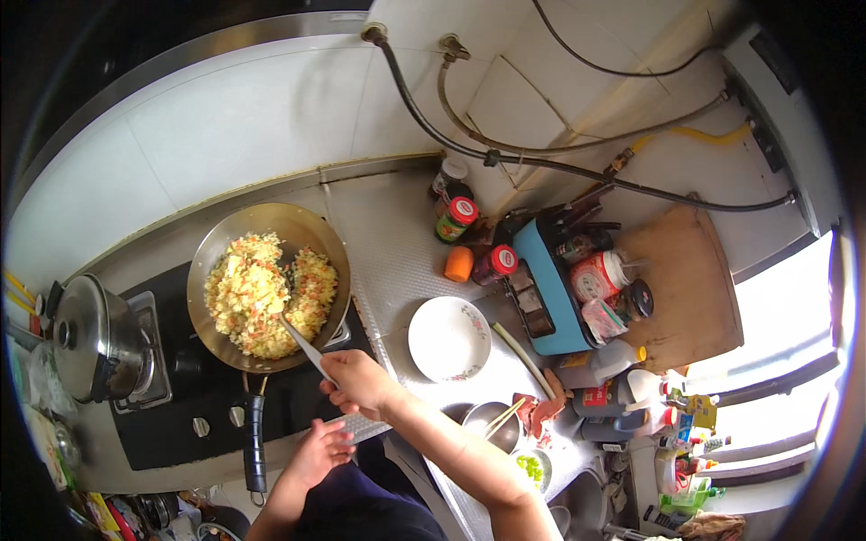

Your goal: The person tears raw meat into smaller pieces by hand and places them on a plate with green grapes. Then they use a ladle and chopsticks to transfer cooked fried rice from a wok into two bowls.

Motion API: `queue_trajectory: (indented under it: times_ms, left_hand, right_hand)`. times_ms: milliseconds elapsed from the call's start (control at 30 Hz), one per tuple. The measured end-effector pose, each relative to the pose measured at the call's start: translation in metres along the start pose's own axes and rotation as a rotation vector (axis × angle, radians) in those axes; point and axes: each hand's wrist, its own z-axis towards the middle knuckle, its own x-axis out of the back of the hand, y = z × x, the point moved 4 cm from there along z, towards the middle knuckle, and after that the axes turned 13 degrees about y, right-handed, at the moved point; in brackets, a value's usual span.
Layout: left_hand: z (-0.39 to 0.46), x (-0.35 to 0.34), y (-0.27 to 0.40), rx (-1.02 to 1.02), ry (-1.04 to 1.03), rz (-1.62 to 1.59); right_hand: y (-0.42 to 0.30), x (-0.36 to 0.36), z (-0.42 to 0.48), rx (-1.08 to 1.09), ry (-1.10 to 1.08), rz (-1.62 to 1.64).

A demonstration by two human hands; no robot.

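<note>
My right hand (pixel 358 384) is closed around the handle of a metal spatula (pixel 304 345), whose head is buried in fried rice (pixel 254 291) with orange and yellow bits. The rice lies in a wide wok (pixel 203 324) on the black gas stove. The wok's black-wrapped handle (pixel 254 439) points toward my body. Near that handle, off to its right, my left hand (pixel 319 452) is held in the air with its fingers apart, holding nothing. An empty white bowl with a floral pattern (pixel 449 339) stands on the metal counter, right of the wok.
A lidded steel pot (pixel 101 338) sits on the left burner. Jars (pixel 457 220), a carrot piece (pixel 459 264) and a blue spice rack (pixel 551 291) stand at right. Nearer are a metal bowl with chopsticks (pixel 494 426), raw meat (pixel 541 412), chopped greens (pixel 530 468) and bottles (pixel 602 365).
</note>
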Motion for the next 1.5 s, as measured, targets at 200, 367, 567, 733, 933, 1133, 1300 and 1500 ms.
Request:
queue_trajectory:
  times_ms: [200, 367, 567, 733, 933, 1133, 1300, 1500]
  left_hand:
    - [0.161, -0.072, -0.008, -0.277, -0.02, 0.37]
    - [0.171, -0.155, -0.012, -0.258, 0.165, 0.754]
    - [0.197, -0.13, -0.011, -0.287, -0.144, 0.2]
    - [0.055, -0.174, 0.036, -0.446, 0.11, 0.553]
    - [-0.069, -0.108, 0.1, -0.426, 0.195, 0.43]
    - [-0.104, -0.065, 0.173, -0.652, 0.327, 0.259]
    - [-0.112, -0.053, 0.211, -0.792, 0.399, 0.182]
    - [-0.112, -0.041, 0.217, -0.806, 0.362, 0.125]
  right_hand:
    - [-0.007, 0.016, -0.007, 0.116, 0.08, -0.096]
    - [-0.029, 0.038, -0.025, 0.096, 0.086, -0.039]
    - [-0.048, 0.033, -0.033, 0.053, -0.034, -0.061]
    - [-0.072, 0.067, -0.047, 0.058, -0.004, -0.078]
    - [-0.114, 0.052, -0.086, 0.103, -0.135, -0.168]
    - [-0.122, 0.036, -0.121, 0.141, -0.15, -0.261]
    - [-0.097, 0.031, -0.116, 0.304, -0.075, -0.483]
    - [-0.078, 0.018, -0.109, 1.198, 0.29, -0.995]
